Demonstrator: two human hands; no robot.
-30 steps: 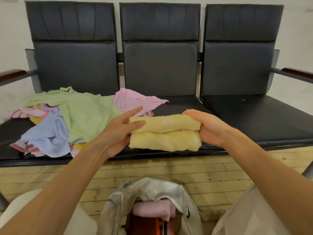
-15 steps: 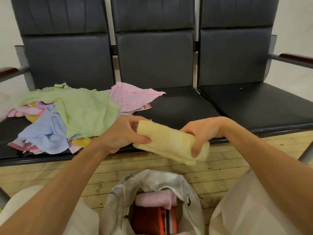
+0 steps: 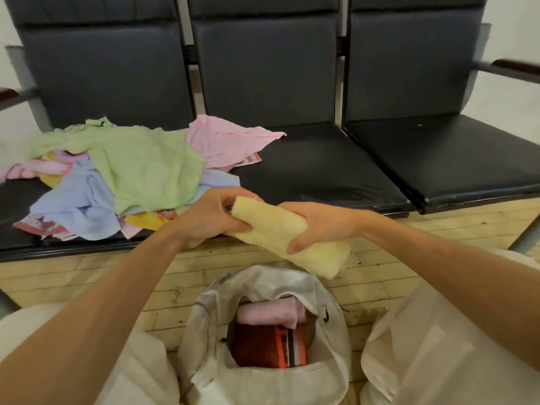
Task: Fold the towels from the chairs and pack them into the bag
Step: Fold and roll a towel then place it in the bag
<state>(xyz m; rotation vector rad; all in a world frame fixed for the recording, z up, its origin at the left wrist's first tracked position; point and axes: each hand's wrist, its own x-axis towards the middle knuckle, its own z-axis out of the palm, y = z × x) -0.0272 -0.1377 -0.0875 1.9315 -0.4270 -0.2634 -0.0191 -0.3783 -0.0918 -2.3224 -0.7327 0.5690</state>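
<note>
Both hands grip the folded yellow towel (image 3: 273,226). The left hand (image 3: 210,219) holds its upper end, with the fingers curled over the top and the thumb along the near side. The right hand (image 3: 320,226) wraps round its middle, fingertips tucked underneath. The towel is a thick folded bundle held in the air and tilted: the end in the left hand is higher, and the free end slopes down to the right. It hangs in front of the front edge of the middle seat (image 3: 315,168), over the wooden floor (image 3: 87,276) and just beyond the mouth of the bag (image 3: 204,331). The pale bag stands open on the floor between the person's light-trousered knees (image 3: 432,340). Inside it a rolled pink towel (image 3: 270,314) lies against a red and orange item (image 3: 263,346); what that item is cannot be told. On the left seat (image 3: 17,200) of the row of three black chairs lies a loose heap of unfolded towels. A green towel (image 3: 146,165) is spread on top, with a crumpled pink towel (image 3: 228,138) reaching onto the middle seat. A blue towel (image 3: 79,206) lies at the front, and yellow and patterned edges show underneath.
</note>
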